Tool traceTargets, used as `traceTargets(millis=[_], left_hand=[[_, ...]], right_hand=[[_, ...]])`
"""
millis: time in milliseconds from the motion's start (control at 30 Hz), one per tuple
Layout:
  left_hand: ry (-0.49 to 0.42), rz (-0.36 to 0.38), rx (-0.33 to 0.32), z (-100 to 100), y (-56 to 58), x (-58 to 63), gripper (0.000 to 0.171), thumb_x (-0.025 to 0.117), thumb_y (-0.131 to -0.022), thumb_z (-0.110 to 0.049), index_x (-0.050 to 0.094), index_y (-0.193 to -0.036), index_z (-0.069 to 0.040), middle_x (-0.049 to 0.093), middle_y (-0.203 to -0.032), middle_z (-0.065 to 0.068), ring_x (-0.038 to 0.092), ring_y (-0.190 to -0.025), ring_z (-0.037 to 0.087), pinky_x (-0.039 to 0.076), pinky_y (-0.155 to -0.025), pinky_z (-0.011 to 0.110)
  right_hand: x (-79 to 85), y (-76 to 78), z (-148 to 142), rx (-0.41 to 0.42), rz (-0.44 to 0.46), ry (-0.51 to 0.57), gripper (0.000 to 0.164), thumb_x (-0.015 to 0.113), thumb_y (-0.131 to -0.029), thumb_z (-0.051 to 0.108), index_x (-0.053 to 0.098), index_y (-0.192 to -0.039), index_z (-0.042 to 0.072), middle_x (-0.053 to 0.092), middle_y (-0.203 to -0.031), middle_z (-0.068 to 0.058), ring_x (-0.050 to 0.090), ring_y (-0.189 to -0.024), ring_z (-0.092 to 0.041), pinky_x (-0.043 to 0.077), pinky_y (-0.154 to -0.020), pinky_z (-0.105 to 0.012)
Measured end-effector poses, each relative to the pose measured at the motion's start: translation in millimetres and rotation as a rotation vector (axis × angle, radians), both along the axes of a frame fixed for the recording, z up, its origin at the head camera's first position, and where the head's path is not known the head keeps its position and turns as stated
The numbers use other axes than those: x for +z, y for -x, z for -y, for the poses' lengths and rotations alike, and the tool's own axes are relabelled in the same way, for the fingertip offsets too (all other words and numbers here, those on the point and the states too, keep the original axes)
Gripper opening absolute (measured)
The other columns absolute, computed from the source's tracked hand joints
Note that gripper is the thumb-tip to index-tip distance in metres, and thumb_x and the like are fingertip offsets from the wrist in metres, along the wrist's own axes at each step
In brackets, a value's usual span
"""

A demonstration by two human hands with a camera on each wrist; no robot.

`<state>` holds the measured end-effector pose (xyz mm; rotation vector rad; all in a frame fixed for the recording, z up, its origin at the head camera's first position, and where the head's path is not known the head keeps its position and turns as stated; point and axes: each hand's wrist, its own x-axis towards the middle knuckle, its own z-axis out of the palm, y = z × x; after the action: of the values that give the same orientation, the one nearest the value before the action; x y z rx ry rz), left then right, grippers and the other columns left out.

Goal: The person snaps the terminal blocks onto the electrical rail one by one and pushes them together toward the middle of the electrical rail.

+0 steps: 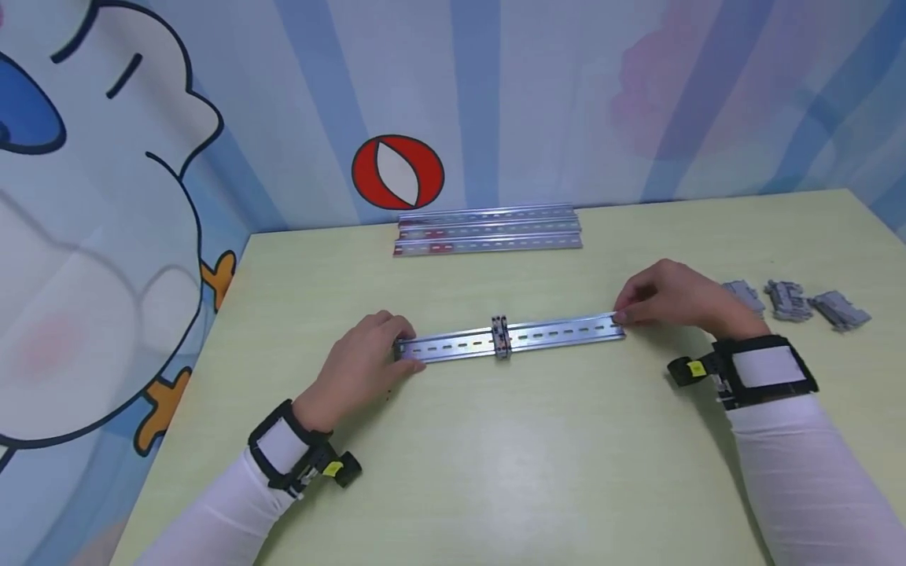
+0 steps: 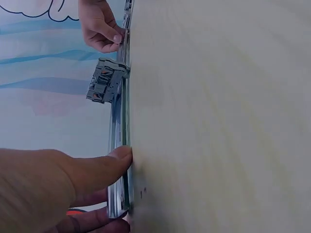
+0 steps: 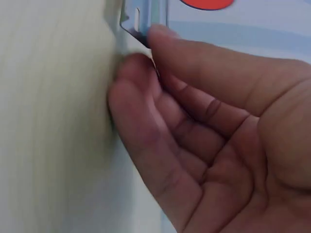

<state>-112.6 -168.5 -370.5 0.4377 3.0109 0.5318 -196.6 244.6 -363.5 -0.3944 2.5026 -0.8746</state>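
Note:
A slotted metal DIN rail lies across the middle of the table. One grey terminal block stands across it near its midpoint, and in the left wrist view this block juts out from the rail. My left hand grips the rail's left end, thumb along the near edge and fingers round the far side. At the other end, my right hand pinches the rail's corner with thumb and fingertips. The right wrist view has the thumb on the rail's end, the other fingers curled below.
Several more DIN rails lie side by side at the back of the table, against the printed wall. Three grey terminal blocks lie to the right, beyond the right hand. Both wrists wear strapped cameras.

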Motion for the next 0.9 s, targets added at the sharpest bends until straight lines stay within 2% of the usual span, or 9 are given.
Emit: traceTargets(millis=[133, 200, 367, 533, 733, 900], left_hand=[[-0.039, 0.032, 0.0, 2, 4.3, 0.0, 0.035, 0.078, -0.084, -0.027, 0.06, -0.11, -0.012, 0.062, -0.096, 0.002, 0.054, -0.082, 0.018, 0.045, -0.068, 0.03], [-0.059, 0.055, 0.006, 7, 7.3, -1.9, 0.035, 0.078, -0.085, -0.028, 0.059, -0.111, -0.014, 0.063, -0.096, 0.001, 0.055, -0.081, 0.017, 0.046, -0.068, 0.029], [-0.11, 0.142, 0.039, 31, 17.9, -1.9, 0.034, 0.078, -0.084, -0.029, 0.06, -0.11, -0.018, 0.065, -0.096, 0.001, 0.057, -0.082, 0.018, 0.046, -0.07, 0.03], [-0.1, 0.219, 0.092, 69, 27.3, 1.6, 0.031, 0.079, -0.083, -0.027, 0.064, -0.108, -0.018, 0.067, -0.101, 0.004, 0.059, -0.087, 0.021, 0.047, -0.072, 0.032], [-0.125, 0.234, 0.171, 124, 33.2, 4.5, 0.034, 0.078, -0.083, -0.028, 0.066, -0.112, -0.014, 0.065, -0.112, 0.011, 0.059, -0.095, 0.027, 0.049, -0.075, 0.035], [-0.149, 0.225, 0.249, 165, 26.4, 7.3, 0.045, 0.078, -0.083, -0.039, 0.065, -0.118, -0.014, 0.064, -0.115, 0.013, 0.055, -0.1, 0.029, 0.044, -0.079, 0.037]], right_hand=[[-5.4, 0.6, -7, -0.042, 0.162, 0.242, 0.022, 0.067, -0.093, 0.018, 0.068, -0.104, -0.001, 0.07, -0.094, -0.014, 0.066, -0.085, -0.025, 0.056, -0.076, -0.034], [-10.5, 0.6, -5, -0.07, 0.213, 0.345, 0.027, 0.066, -0.093, 0.017, 0.065, -0.108, -0.005, 0.069, -0.096, -0.018, 0.068, -0.085, -0.024, 0.058, -0.077, -0.035], [-24.3, 0.2, 16, -0.162, 0.178, 0.491, 0.035, 0.068, -0.093, 0.022, 0.062, -0.113, -0.006, 0.069, -0.101, -0.015, 0.069, -0.084, -0.02, 0.058, -0.078, -0.034], [-35.9, 2.3, 54, -0.199, 0.159, 0.592, 0.035, 0.071, -0.09, 0.022, 0.064, -0.113, -0.004, 0.07, -0.103, -0.018, 0.071, -0.084, -0.023, 0.058, -0.078, -0.037], [-39.5, 6.4, 109, -0.218, 0.164, 0.671, 0.03, 0.073, -0.088, 0.019, 0.066, -0.109, -0.001, 0.071, -0.1, -0.019, 0.072, -0.079, -0.023, 0.059, -0.076, -0.035], [-39.1, 12.1, 157, -0.232, 0.152, 0.705, 0.023, 0.072, -0.088, 0.011, 0.068, -0.106, -0.003, 0.072, -0.097, -0.018, 0.072, -0.075, -0.021, 0.059, -0.072, -0.033]])
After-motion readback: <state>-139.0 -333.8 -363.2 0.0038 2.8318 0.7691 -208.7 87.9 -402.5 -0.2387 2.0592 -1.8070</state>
